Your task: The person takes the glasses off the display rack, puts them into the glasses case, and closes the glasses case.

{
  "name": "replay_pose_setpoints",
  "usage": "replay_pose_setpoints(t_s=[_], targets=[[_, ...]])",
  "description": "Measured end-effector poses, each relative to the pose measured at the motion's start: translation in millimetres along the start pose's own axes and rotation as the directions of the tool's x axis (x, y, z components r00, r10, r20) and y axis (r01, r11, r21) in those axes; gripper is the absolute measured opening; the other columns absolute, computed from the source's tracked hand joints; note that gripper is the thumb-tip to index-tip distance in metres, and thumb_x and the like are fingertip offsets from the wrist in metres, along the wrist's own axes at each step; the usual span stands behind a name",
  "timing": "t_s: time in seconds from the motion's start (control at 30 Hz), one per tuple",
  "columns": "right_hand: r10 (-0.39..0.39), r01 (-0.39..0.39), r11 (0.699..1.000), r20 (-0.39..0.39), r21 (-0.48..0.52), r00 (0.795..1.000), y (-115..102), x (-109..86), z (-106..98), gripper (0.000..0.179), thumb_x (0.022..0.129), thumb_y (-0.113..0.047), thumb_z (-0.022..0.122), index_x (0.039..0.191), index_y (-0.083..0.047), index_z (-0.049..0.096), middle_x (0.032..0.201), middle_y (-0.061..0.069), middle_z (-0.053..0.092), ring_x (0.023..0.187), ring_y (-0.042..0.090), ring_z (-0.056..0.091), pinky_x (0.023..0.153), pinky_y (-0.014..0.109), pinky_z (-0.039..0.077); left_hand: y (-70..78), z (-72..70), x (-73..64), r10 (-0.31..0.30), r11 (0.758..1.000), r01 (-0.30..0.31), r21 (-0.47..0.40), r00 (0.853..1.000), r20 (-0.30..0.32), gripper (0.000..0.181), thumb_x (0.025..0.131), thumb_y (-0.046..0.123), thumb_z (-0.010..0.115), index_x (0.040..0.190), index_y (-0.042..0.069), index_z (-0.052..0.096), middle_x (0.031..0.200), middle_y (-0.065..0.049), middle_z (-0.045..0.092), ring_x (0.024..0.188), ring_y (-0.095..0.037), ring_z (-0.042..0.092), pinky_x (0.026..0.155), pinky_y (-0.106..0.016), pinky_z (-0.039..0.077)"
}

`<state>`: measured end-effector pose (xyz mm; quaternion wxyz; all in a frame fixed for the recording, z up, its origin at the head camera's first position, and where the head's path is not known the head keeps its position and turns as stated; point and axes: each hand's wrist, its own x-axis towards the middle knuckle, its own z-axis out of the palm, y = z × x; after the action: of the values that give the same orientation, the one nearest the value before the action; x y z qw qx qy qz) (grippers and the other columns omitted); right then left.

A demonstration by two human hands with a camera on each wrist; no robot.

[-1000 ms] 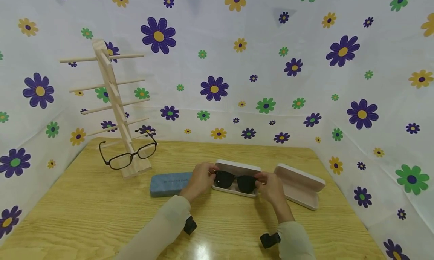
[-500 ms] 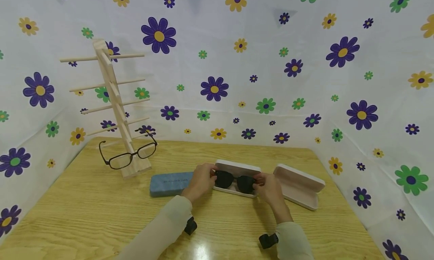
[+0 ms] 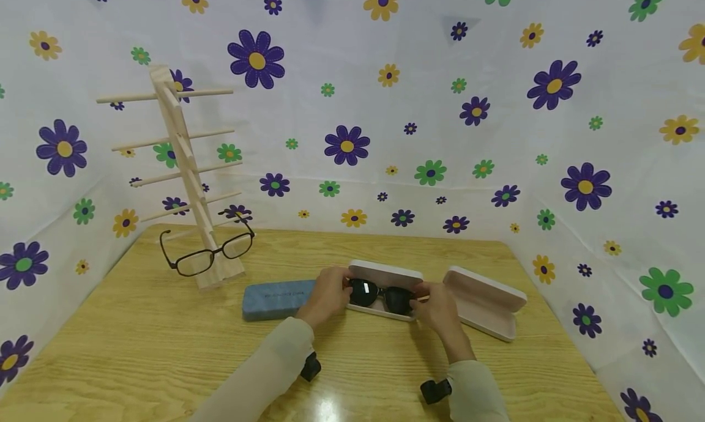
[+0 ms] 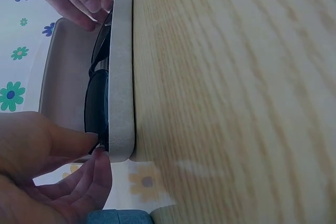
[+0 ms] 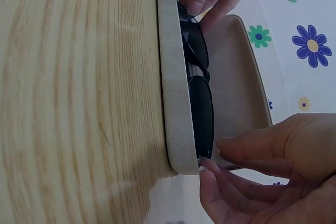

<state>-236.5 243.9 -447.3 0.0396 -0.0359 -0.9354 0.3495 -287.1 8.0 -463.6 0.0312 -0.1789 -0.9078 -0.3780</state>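
Observation:
In the head view, dark sunglasses (image 3: 380, 296) sit in an open white glasses case (image 3: 380, 313), lenses facing up and toward me. My left hand (image 3: 326, 295) pinches their left end between thumb and fingers, as the left wrist view shows. At the other end my right hand (image 3: 437, 309) holds the corner of the frame, thumb in front and fingertips at the case's end. Seen from the right wrist, the sunglasses (image 5: 201, 111) lie partly below the case's front wall (image 5: 176, 93). Their temples are mostly hidden.
A closed blue glasses case (image 3: 275, 299) lies beside my left hand. To the right stands another open white case (image 3: 487, 309). Black-framed eyeglasses (image 3: 213, 255) hang on a wooden rack (image 3: 187, 165) at the left. A flowered cloth (image 3: 352, 104) encloses the wooden table (image 3: 182, 348).
The sunglasses have tilted slightly in the case, and a bright reflection now shows on the left lens. Both hands stay at their ends, barely shifted.

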Motion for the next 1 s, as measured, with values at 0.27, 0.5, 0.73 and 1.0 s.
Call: replay_pose_setpoints(t_s=[0.27, 0.5, 0.73, 1.0], targets=[[-0.004, 0.004, 1.0, 0.005, 0.002, 1.0, 0, 0.4, 2, 0.023, 0.089, 0.001, 0.071, 0.111, 0.005, 0.075, 0.113, 0.024, 0.075, 0.099, 0.037, 0.075, 0.082, 0.045, 0.062, -1.1, 0.2, 0.1, -0.003, 1.0, 0.003, 0.01, 1.0, 0.002, 0.023, 0.092, -0.004, 0.069, 0.115, -0.002, 0.075, 0.097, -0.016, 0.075, 0.093, -0.029, 0.072, 0.078, -0.041, 0.062], [-0.014, 0.014, 1.0, 0.006, 0.001, 1.0, 1, 1.4, 3, 0.023, 0.089, 0.001, 0.071, 0.111, 0.004, 0.076, 0.114, 0.023, 0.075, 0.098, 0.036, 0.075, 0.081, 0.045, 0.062, -2.6, -0.5, 0.7, 0.011, 1.0, -0.011, 0.022, 1.0, -0.001, 0.019, 0.093, -0.005, 0.068, 0.108, -0.001, 0.078, 0.096, -0.014, 0.076, 0.085, -0.02, 0.067, 0.072, -0.036, 0.058], [-0.008, 0.007, 1.0, 0.044, 0.022, 0.999, 2, -0.8, -4, 0.025, 0.091, -0.001, 0.069, 0.115, 0.005, 0.073, 0.12, 0.025, 0.072, 0.104, 0.039, 0.074, 0.085, 0.046, 0.061, -1.6, -1.7, 0.1, 0.015, 0.999, -0.015, 0.028, 1.0, 0.002, 0.018, 0.095, -0.004, 0.066, 0.107, 0.002, 0.08, 0.104, -0.014, 0.077, 0.097, -0.026, 0.072, 0.081, -0.043, 0.061], [0.016, -0.01, 0.998, 0.095, -0.064, 0.995, 1, 0.0, -28, 0.027, 0.099, -0.017, 0.067, 0.115, 0.003, 0.075, 0.115, 0.022, 0.074, 0.097, 0.033, 0.073, 0.086, 0.049, 0.06, -6.2, -12.9, 3.7, 0.043, 0.999, -0.043, 0.002, 0.985, -0.169, 0.015, 0.094, -0.004, 0.065, 0.101, -0.002, 0.079, 0.092, -0.015, 0.078, 0.081, -0.026, 0.073, 0.073, -0.041, 0.061]])
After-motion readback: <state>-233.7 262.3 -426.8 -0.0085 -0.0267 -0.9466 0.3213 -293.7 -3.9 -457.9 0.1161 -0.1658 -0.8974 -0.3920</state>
